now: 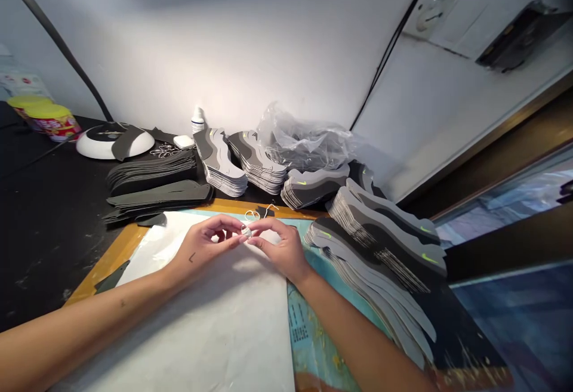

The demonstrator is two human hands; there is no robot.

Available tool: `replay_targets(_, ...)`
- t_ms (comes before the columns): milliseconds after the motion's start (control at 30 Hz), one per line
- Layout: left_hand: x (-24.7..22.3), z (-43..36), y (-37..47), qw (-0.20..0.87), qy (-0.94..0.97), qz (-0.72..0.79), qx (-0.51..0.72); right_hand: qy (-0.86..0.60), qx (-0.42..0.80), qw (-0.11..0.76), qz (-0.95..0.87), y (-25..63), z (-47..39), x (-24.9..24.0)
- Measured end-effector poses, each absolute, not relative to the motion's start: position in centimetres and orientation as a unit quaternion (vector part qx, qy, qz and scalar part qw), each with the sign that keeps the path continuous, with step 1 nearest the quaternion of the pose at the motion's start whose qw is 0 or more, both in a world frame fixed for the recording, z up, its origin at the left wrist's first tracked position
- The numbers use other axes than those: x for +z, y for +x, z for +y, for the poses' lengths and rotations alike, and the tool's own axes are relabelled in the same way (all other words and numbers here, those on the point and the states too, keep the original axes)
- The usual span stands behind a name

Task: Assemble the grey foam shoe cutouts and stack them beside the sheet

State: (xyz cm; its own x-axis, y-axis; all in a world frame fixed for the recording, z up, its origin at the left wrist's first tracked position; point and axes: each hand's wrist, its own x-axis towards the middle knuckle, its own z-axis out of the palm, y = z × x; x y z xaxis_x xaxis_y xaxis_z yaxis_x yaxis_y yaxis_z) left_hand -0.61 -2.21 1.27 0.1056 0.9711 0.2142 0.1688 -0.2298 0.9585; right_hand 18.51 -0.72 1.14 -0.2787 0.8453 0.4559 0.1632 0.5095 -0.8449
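Above a large white sheet (224,326), my left hand (210,241) and my right hand (282,246) meet at the fingertips. Both pinch a small wad of white string (246,232), its thumbs and forefingers closed on opposite sides. A loose end of the white string (252,215) curls out behind the fingers onto the mat. Part of the wad is hidden by my fingertips, so its exact shape cannot be made out. Stacks of grey and black shoe-upper pieces (371,255) with small yellow-green swoosh marks lie right of my right hand.
Plain dark pieces (156,195) are stacked at the left. More grey stacks (221,162) line the back, beside a clear plastic bag (308,141) and a small white bottle (197,120). A white lamp base (96,144) and red-yellow tubs (56,124) stand back left.
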Motion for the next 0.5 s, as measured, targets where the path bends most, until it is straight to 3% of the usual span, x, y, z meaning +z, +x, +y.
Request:
replay_targets(100,1.5,-2.45,-0.71,0.407,0.626,0.471,0.47,-0.355,0.335,0.483,-0.727,18.59,-0.68,1.09)
replay_targets(300,1.35,-2.17,-0.66,0.505,0.577,0.462,0.445,-0.353,0.298,0.485,-0.743,18.67,-0.72,1.01)
replay_targets(500,1.71,-2.14,-0.3,0.54,0.555,0.451,0.444,-0.35,0.273,0.502,-0.742,18.61,-1.2,1.37)
